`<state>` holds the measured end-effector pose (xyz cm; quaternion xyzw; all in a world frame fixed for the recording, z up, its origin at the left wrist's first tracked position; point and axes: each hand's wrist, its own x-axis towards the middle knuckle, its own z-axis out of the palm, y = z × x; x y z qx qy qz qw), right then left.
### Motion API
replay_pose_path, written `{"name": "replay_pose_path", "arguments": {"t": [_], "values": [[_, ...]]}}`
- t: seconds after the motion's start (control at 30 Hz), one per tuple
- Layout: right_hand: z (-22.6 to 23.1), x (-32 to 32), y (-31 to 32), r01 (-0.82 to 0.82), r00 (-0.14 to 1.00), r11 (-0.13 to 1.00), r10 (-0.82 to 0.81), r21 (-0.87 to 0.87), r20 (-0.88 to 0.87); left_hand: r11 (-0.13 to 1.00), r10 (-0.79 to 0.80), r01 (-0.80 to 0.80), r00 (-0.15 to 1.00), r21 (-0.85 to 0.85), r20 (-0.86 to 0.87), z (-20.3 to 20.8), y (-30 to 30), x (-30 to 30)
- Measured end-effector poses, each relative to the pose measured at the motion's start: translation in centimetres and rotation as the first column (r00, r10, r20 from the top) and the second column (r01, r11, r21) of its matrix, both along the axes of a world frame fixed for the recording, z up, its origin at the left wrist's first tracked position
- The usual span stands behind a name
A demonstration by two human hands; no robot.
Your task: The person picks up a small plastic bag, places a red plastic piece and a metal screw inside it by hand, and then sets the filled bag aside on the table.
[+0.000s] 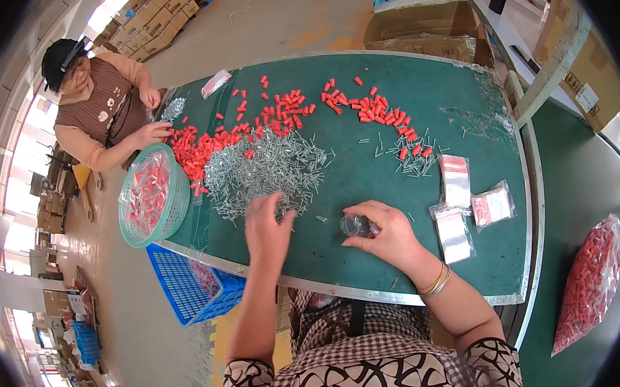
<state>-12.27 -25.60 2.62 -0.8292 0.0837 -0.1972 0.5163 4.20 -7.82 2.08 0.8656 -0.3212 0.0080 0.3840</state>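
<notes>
My left hand (267, 228) is at the near edge of a heap of small silver screws (265, 169), thumb and forefinger apart, with nothing visible between them. My right hand (391, 235) is closed on a small clear plastic bag (354, 225), held low over the green table top (369, 172). Something reddish shows in the bag, partly hidden by the fingers. Small red plastic plugs (194, 149) lie against the heap's left side, and more red plugs (384, 112) spread in a curve beyond it. Loose screws are scattered beside that curve.
Several flat clear packets (455, 186) lie right of my right hand. At the table's left edge stands a green basket (179, 213) of filled bags, above a blue crate (188, 293). A co-worker (104, 107) reaches in from the left. A large bag of red pieces (591, 285) is far right.
</notes>
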Motion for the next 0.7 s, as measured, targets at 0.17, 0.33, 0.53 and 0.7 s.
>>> {"name": "replay_pose_path", "arguments": {"t": [0.17, 0.33, 0.53, 0.7], "values": [[0.0, -0.1, 0.1, -0.040, 0.999, 0.998, 0.042, 0.047, -0.032, 0.929, -0.106, 0.017, 0.970, 0.370, 0.221, -0.2, 0.2, 1.6], [0.3, -0.1, 0.0, 0.006, 0.993, 0.988, 0.012, 0.151, -0.119, 0.954, -0.184, 0.112, 0.950, 0.278, 0.250, -0.7, -0.1, 2.6], [-1.1, -1.0, 0.5, 0.036, 0.993, 0.942, 0.002, 0.333, -0.114, 0.991, -0.130, 0.120, 0.975, 0.064, 0.178, -0.3, -0.1, 2.8], [-1.9, -1.2, 1.2, 0.018, 0.997, 0.901, 0.015, 0.434, -0.074, 0.939, -0.086, -0.149, 0.771, -0.310, -0.631, 0.1, -0.3, 2.7]]}}
